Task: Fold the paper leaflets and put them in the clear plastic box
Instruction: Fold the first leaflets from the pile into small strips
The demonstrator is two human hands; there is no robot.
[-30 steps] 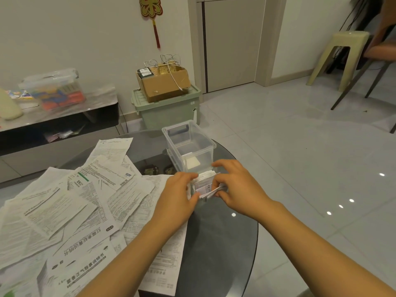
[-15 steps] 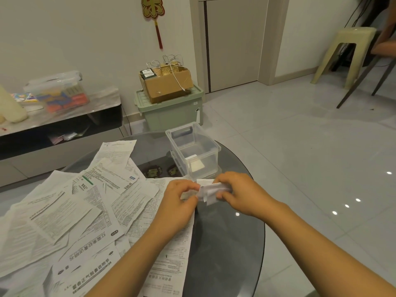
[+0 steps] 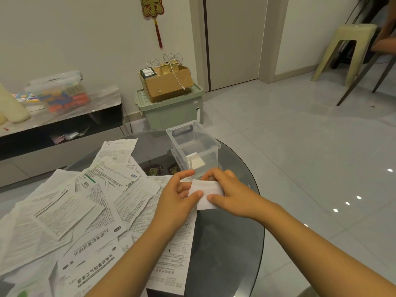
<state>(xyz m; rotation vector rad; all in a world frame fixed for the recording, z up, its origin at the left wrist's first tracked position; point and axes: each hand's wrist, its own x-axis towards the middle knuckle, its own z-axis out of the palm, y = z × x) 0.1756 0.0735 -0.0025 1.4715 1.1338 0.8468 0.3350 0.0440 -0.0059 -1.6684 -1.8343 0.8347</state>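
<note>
A small folded white leaflet (image 3: 206,194) is held just above the round dark glass table (image 3: 227,243). My left hand (image 3: 179,195) pinches its left edge between thumb and fingers. Gripping its right edge is my right hand (image 3: 232,195). Right behind my hands stands the clear plastic box (image 3: 194,146), lid off, with one folded paper (image 3: 196,160) on its bottom. Several unfolded printed leaflets (image 3: 70,215) lie spread over the table's left half.
A green storage bin (image 3: 171,112) topped with a cardboard box (image 3: 168,81) of cables sits on the floor behind the table. A low TV bench (image 3: 62,123) with a plastic tub runs along the left wall. A beige stool (image 3: 345,50) stands at the far right.
Both hands pulled back from the box mouth toward me with the folded leaflet. The leaflet now lies flatter and wider between the hands.
</note>
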